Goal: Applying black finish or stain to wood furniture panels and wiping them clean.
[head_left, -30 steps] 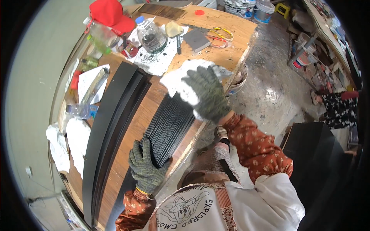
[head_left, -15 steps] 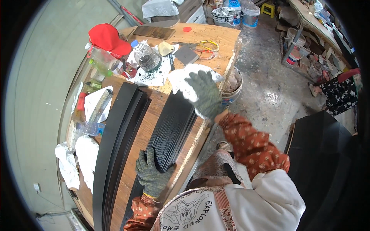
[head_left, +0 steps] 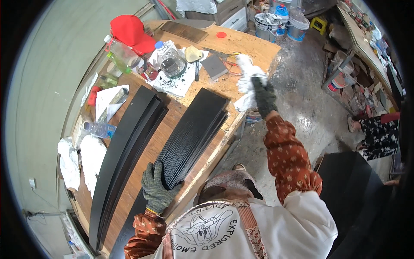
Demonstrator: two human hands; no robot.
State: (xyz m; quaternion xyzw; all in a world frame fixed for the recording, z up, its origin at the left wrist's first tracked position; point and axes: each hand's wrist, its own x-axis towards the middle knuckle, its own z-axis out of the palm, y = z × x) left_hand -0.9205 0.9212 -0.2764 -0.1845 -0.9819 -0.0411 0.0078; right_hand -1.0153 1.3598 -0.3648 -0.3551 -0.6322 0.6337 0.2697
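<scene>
A long curved black board (head_left: 189,134) with a ribbed grain lies on the wooden workbench (head_left: 166,146). My left hand (head_left: 158,190), in a grey-green knitted glove, rests across its nearer part, fingers extended near its left edge. Past the board's far end, my gloved right hand (head_left: 264,96) is closed on a crumpled white cloth (head_left: 246,86) over the bench's right edge. The cloth hangs apart from the board. To the left lies a second curved black piece (head_left: 125,142) with stepped edges, touched by neither hand.
Toward the back are a red cap (head_left: 131,33), a blue-capped bottle (head_left: 170,60) on stained paper and a dark grey block (head_left: 214,67). White cloths (head_left: 91,159) lie on the left. Buckets (head_left: 297,29) stand beyond; a large black piece (head_left: 358,198) is at right.
My right hand has lifted the white cloth off the board's far end and moved it right, past the bench edge. My left hand stays on the board. The view has shifted slightly.
</scene>
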